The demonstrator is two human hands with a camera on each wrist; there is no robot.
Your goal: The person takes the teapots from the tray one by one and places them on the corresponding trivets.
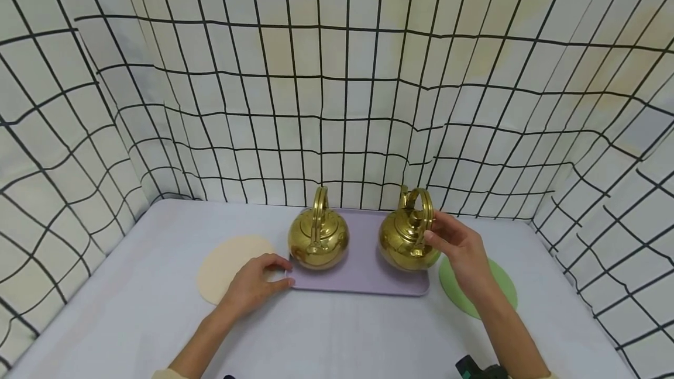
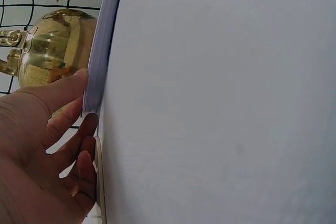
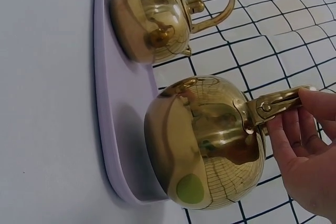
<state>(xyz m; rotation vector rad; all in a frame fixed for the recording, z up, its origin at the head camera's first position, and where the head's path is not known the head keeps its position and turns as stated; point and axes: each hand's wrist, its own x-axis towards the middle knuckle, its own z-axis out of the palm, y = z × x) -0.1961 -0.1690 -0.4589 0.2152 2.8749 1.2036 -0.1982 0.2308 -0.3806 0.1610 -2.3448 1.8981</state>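
Observation:
Two brass kettles are at a lilac tray (image 1: 363, 282). The left kettle (image 1: 318, 244) stands on the tray, its arched handle upright. My right hand (image 1: 463, 250) grips the handle of the right kettle (image 3: 205, 145), thumb on the near side and fingers behind. That kettle is over the tray's right end, tilted a little; whether its base touches the tray, I cannot tell. At the tray's front left corner, my left hand (image 1: 258, 282) pinches the rim between thumb and fingers. In the left wrist view its other fingers (image 2: 86, 174) are loosely bent beside the tray.
A cream round mat (image 1: 231, 262) lies left of the tray, partly behind the left hand. A green round mat (image 1: 500, 285) lies to the right, below the right forearm. Black wire grid (image 1: 342, 116) walls off the white table (image 1: 337, 338) at the back and both sides.

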